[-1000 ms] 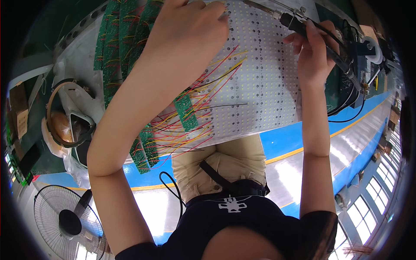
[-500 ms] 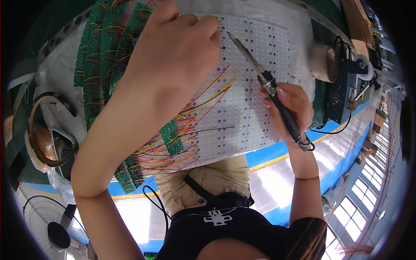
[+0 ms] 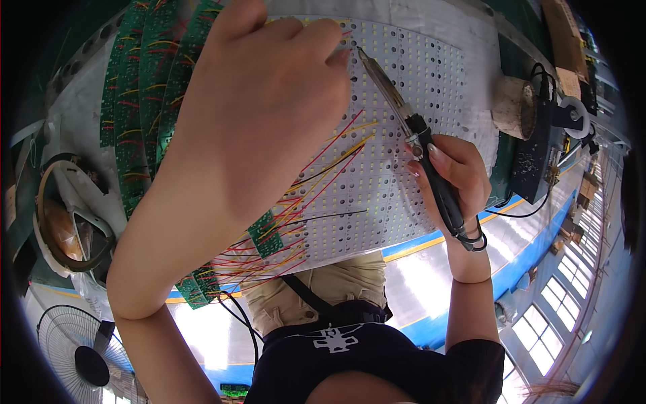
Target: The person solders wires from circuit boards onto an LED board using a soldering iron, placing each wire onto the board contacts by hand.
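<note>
1. The right hand (image 3: 459,176) is closed around the black handle of a soldering iron (image 3: 443,192), right of the panel's middle; the iron's tip points far and left.
2. The left hand (image 3: 276,87) curls over the far left part of a pale dotted panel (image 3: 397,175), just beside that tip; its fingertips are hidden, so whether it grips anything I cannot tell.
3. Red, yellow and black wires (image 3: 334,160) spread across the panel's near left part.
4. Green circuit boards (image 3: 156,77) lie left of the left hand.
</note>
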`<state>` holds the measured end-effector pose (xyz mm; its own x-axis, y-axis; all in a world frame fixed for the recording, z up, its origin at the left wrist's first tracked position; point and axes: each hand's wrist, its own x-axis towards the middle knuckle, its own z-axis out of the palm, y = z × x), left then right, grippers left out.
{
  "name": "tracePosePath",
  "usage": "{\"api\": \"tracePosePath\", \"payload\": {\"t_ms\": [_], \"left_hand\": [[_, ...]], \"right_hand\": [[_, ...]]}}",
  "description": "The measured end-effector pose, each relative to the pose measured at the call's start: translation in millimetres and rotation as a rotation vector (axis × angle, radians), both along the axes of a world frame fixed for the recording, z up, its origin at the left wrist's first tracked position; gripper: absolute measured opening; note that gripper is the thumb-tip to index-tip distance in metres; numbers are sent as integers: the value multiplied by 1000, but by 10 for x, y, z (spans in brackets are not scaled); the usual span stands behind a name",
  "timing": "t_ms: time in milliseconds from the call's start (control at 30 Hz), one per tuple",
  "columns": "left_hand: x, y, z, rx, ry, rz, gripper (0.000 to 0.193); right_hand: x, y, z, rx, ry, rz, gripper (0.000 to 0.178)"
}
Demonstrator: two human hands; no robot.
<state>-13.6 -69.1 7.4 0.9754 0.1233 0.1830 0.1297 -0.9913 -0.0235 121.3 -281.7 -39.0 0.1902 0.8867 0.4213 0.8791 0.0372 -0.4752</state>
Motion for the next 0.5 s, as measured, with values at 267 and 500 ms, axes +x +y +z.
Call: {"api": "tracePosePath", "payload": {"t_ms": [267,500], "left_hand": [[-77,158,-279,-316,-215,2,42],[-19,46,24,-22,82,-2,41]], "right_hand": [[-6,-20,-17,-10,36,-1,45],[-11,-14,-24,-23,57,1,42]]}}
